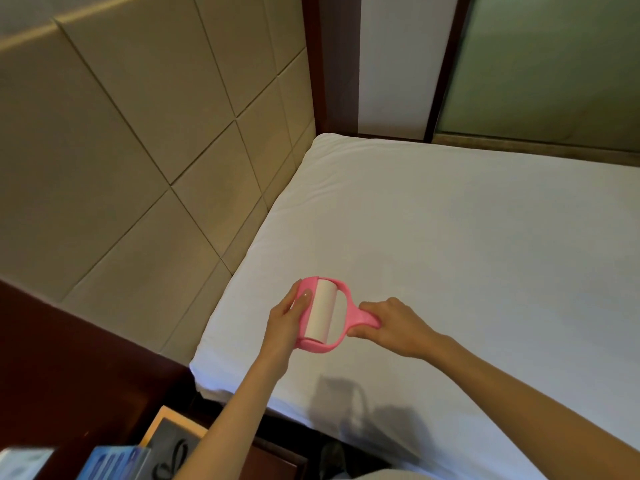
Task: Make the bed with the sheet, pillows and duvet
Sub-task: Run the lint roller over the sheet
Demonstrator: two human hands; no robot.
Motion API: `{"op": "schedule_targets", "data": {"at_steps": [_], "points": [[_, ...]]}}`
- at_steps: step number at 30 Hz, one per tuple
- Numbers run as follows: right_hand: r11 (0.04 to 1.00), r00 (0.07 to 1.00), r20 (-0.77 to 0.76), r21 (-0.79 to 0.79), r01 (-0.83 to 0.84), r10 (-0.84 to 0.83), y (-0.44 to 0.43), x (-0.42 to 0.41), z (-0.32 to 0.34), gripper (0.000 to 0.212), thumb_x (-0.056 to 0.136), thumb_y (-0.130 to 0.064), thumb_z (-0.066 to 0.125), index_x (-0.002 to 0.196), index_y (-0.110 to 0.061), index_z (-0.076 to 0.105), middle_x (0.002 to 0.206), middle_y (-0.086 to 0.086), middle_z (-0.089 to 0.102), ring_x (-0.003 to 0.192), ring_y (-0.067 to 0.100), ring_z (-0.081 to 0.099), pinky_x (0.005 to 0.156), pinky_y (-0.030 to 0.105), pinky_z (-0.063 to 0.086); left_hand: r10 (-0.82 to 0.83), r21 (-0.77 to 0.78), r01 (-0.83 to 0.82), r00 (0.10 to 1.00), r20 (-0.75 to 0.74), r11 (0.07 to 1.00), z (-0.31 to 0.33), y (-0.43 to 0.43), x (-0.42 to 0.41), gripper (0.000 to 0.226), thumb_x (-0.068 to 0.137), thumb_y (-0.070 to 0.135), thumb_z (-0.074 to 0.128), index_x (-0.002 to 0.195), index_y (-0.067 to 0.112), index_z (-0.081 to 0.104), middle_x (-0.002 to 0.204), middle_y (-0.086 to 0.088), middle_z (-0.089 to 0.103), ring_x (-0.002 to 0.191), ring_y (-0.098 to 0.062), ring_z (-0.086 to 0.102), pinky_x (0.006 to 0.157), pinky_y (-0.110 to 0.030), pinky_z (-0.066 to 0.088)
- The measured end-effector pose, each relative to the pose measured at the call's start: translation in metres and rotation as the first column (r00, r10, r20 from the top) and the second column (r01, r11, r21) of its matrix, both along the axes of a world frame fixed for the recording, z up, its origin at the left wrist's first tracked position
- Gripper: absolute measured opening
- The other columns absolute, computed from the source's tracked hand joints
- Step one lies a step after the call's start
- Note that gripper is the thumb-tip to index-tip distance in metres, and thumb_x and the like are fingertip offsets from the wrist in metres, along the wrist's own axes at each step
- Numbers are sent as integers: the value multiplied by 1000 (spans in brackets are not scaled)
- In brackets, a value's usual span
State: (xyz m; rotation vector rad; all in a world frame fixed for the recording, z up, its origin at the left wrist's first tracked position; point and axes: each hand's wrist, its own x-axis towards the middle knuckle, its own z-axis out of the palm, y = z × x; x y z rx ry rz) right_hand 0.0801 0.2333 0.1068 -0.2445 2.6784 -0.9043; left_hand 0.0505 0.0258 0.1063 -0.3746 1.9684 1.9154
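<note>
- Head view: the sheet (450,254) lies smooth and taut over the mattress, reaching the corner by the headboard (121,150). Pillows and duvet are not in view.
- Lint roller (325,313) — pink frame, white roll — is held over the sheet near the head end.
- Risk: pressed hard, the tacky roll may drag the sheet into creases or pull its tucked corner loose.
- Right hand (391,327) grasps the handle. Left hand (287,317) clasps the frame's far end, and both forearms are extended over the bed edge.

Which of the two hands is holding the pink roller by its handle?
The right hand grips the handle of the lint roller; the left hand holds its frame beside the white roll.
</note>
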Motion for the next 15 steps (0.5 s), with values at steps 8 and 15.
{"op": "schedule_targets", "data": {"at_steps": [8, 15], "points": [[993, 999, 41, -113, 18, -13, 2, -9, -3, 36, 82, -49, 68, 68, -17, 57, 55, -5, 50, 52, 12, 42, 56, 30, 34, -108, -5, 109, 994, 32, 994, 2, -11, -9, 44, 88, 42, 61, 130, 30, 57, 119, -2, 64, 103, -24, 64, 76, -40, 59], [991, 997, 77, -137, -5, 16, -1, -11, 0, 32, 82, -43, 69, 68, -17, 58, 56, -6, 50, 52, 11, 41, 56, 29, 32, -208, 23, 207, 976, 71, 978, 2, -28, -12, 44, 88, 43, 60, 130, 30, 56, 118, -2, 65, 104, -26, 64, 75, -39, 59]]}}
